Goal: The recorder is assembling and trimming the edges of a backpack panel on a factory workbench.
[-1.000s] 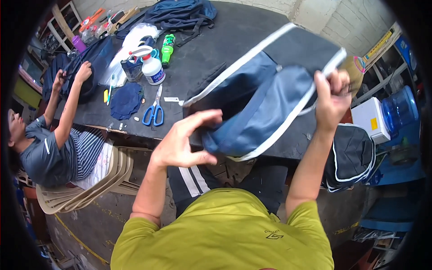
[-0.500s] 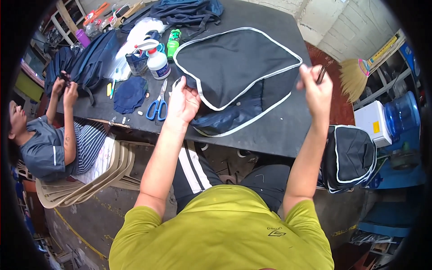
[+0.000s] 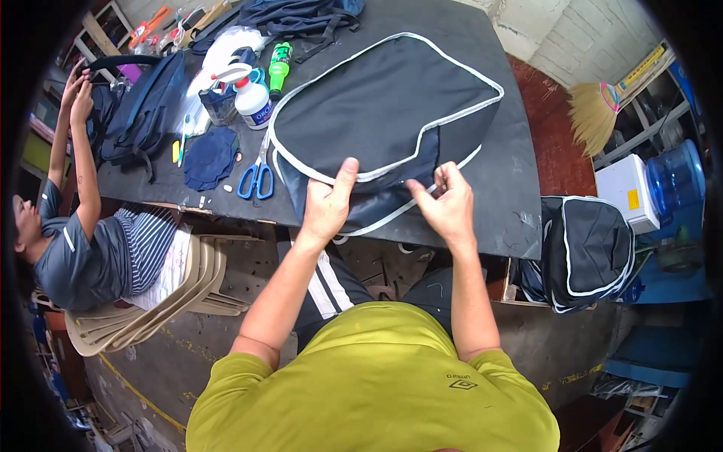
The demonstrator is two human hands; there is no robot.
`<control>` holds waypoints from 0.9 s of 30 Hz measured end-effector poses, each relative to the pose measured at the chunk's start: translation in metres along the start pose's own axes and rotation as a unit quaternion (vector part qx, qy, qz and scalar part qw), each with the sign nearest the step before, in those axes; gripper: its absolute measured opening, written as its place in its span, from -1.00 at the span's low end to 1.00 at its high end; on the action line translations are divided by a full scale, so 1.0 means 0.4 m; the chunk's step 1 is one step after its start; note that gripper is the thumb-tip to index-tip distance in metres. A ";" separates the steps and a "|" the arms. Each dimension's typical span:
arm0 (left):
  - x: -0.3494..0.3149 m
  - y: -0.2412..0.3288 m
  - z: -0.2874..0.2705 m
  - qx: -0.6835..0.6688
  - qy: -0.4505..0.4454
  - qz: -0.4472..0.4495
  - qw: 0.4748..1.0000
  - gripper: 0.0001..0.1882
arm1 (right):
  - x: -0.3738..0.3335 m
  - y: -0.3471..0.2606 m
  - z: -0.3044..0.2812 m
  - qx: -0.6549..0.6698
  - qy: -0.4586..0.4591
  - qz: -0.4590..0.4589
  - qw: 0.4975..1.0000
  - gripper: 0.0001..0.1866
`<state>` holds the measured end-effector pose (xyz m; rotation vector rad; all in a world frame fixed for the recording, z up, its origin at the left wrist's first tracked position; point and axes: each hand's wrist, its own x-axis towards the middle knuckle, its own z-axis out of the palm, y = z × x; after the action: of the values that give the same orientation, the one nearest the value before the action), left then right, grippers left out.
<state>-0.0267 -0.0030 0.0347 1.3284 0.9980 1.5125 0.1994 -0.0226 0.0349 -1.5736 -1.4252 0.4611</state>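
A black fabric bag [image 3: 369, 113] with white piping, likely an unfinished backpack, lies on the dark table in front of me. My left hand [image 3: 328, 203] grips its near edge, thumb on top of the white trim and fingers underneath. At the bag's near right side, my right hand [image 3: 449, 207] is curled by the lower white piping, thumb pointing left. Whatever sits in those fingers is hidden. Left of the bag lie blue-handled scissors [image 3: 256, 181], near a stack of dark blue fabric pieces [image 3: 211, 158].
A white spray bottle [image 3: 253, 102] and a green bottle [image 3: 279, 68] stand beyond the scissors. At left, a co-worker [image 3: 83, 226] raises both arms beside a dark blue backpack [image 3: 143, 120]. Another black bag [image 3: 591, 252] sits at right, near a broom [image 3: 595, 113].
My right hand has come inward from the far right, where it held a small dark tool, to the bag's near side. My left hand shifted right along the edge. The co-worker's arms rose.
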 end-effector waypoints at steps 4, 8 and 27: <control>-0.014 -0.012 0.030 -0.131 0.033 -0.088 0.987 -0.57 | -0.021 -0.020 0.044 0.018 0.039 -0.113 0.993 -0.45; -0.007 -0.008 0.028 -0.178 0.047 -0.092 0.979 -0.54 | -0.044 -0.038 0.053 0.028 0.019 -0.152 0.988 -0.57; -0.130 0.030 -0.028 0.487 -0.160 0.217 0.831 -0.32 | 0.323 0.044 -0.266 0.031 0.113 -0.076 0.990 -0.58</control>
<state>-0.0360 -0.0564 0.0292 2.5783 1.3641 0.9802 0.3257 0.0577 0.1121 -1.4066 -1.3319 0.2277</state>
